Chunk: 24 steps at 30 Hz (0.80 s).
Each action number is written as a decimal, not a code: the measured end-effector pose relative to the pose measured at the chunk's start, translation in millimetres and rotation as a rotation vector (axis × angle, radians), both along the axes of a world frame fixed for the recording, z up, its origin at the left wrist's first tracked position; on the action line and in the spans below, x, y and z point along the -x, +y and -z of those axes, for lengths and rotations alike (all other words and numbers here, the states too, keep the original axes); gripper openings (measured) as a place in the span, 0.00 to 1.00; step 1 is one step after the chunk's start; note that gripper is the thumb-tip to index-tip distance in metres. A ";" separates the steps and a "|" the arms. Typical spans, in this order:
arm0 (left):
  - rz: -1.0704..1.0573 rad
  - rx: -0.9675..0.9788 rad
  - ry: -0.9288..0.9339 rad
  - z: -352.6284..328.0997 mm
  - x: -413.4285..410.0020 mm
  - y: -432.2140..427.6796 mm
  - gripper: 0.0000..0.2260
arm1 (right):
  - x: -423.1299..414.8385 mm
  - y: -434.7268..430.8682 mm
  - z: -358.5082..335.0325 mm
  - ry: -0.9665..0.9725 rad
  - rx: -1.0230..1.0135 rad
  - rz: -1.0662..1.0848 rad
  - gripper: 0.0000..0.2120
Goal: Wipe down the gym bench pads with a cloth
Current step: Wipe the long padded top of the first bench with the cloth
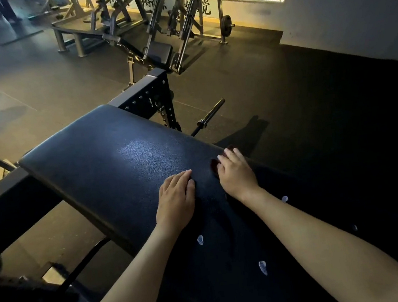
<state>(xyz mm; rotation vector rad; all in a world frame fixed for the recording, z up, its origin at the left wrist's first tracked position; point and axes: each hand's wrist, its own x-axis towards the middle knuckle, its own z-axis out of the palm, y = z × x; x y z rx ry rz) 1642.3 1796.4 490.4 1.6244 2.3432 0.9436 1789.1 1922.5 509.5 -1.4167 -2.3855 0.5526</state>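
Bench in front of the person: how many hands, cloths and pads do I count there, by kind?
Hands: 2, the left hand and the right hand
Cloths: 1, a dark red cloth under the right hand
Pads: 1, the black pad
Total: 4

Left hand (176, 200), right hand (237, 175), both palm-down

Black padded bench pad (109, 162): centre. Left hand (176, 201) flat on its near part; right hand (236, 171) beside it, atop dark red cloth (216, 165) at the pad's right edge. Perforated black steel post (153, 93) behind the pad; steel barbell (210, 116) on the floor, right of the post.
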 end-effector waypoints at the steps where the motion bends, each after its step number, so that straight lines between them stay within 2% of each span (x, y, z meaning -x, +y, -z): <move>1: -0.004 0.005 -0.002 0.5 -0.5 0.2 0.28 | 2.7 -9.2 -0.6 0.017 -0.018 -0.037 0.20; 7: -0.010 -0.033 -0.030 -0.2 1.6 -1.0 0.27 | 17.2 -56.3 -5.2 0.197 -0.013 -0.423 0.17; 9: -0.029 -0.036 -0.035 -2.3 3.1 -2.0 0.28 | 16.9 -33.7 -1.2 0.198 -0.038 -0.371 0.18; 12: -0.059 -0.019 -0.038 -3.0 3.1 -3.5 0.26 | 15.8 3.4 -1.2 0.079 0.079 -0.043 0.22; 14: -0.075 -0.009 -0.021 -2.8 3.0 -5.8 0.27 | 25.4 3.5 -1.5 -0.023 0.101 -0.031 0.23; 16: -0.095 0.006 -0.006 -2.2 5.0 -10.1 0.28 | 39.1 -11.7 -1.4 -0.048 0.041 -0.138 0.22; 21: -0.167 0.042 0.020 0.2 13.8 -42.2 0.26 | 55.8 -70.7 4.0 0.120 0.033 -0.461 0.20; 24: -0.219 0.062 0.128 6.5 24.7 -74.3 0.26 | 49.6 -74.9 8.4 0.127 -0.026 -0.589 0.18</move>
